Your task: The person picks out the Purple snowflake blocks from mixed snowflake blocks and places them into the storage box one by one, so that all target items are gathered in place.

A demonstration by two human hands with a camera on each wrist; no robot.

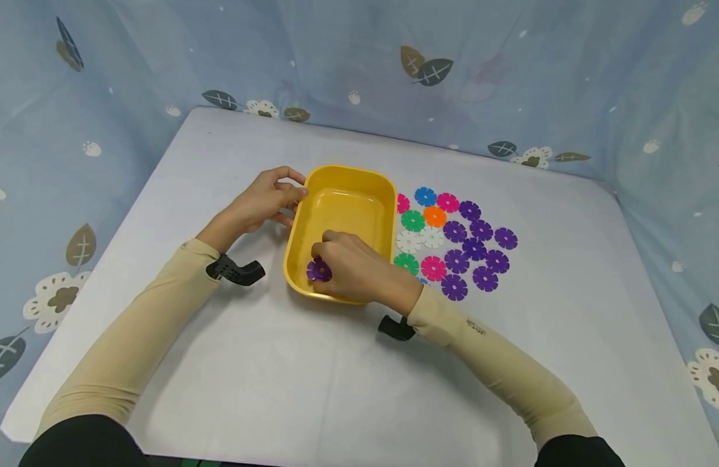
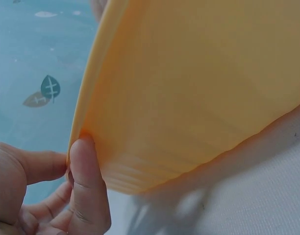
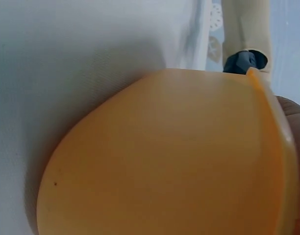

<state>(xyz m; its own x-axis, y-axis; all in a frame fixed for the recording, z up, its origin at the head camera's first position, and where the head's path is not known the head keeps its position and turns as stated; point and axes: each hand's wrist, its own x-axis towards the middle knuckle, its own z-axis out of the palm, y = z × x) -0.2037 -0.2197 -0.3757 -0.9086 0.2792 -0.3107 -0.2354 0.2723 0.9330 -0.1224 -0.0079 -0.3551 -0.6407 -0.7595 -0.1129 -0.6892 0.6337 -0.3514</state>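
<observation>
- Your left hand (image 1: pixel 270 202) pinches the tray's left rim between thumb and fingers.
- The yellow tray (image 1: pixel 350 211) sits on the white table (image 1: pixel 266 383), just in front of you.
- A purple disc (image 1: pixel 319 270) is at the tray's near left corner, within the rim; you clamp it in the curled fingers of your right hand (image 1: pixel 362 269).
- Pink, blue, orange, green and white discs (image 1: pixel 433 268) lie just right of the tray.
- More purple discs (image 1: pixel 474 248) lie beyond them, farthest right.

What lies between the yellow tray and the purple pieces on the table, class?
The head view shows pink pieces, blue pieces, green pieces, white pieces and an orange piece between the yellow tray and the purple pieces.
</observation>
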